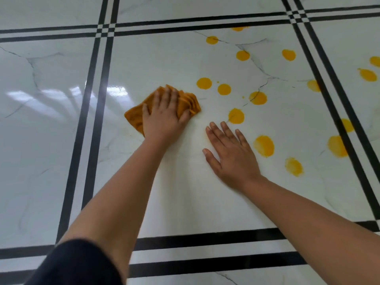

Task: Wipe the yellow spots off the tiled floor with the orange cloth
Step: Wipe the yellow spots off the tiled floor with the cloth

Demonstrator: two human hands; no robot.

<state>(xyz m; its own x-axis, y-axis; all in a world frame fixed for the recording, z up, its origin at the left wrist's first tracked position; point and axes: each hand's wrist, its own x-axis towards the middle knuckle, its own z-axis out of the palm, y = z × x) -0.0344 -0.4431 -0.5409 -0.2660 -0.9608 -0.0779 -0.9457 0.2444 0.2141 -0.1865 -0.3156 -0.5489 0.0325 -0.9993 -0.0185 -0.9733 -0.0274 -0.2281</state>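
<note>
Partway through, at a guess. Pressing a crumpled orange cloth (133,118) onto the glossy white marble-look tiled floor (164,58) with the left hand (164,120), fingers stretched flat over it, not clenched. Bracing with the right hand (232,155), spread and relaxed, palm down on bare tile just beside. No marks around the hands; many round yellow spots (204,83) yet to wipe, rightward and beyond the cloth, a few smeared pale.
</note>
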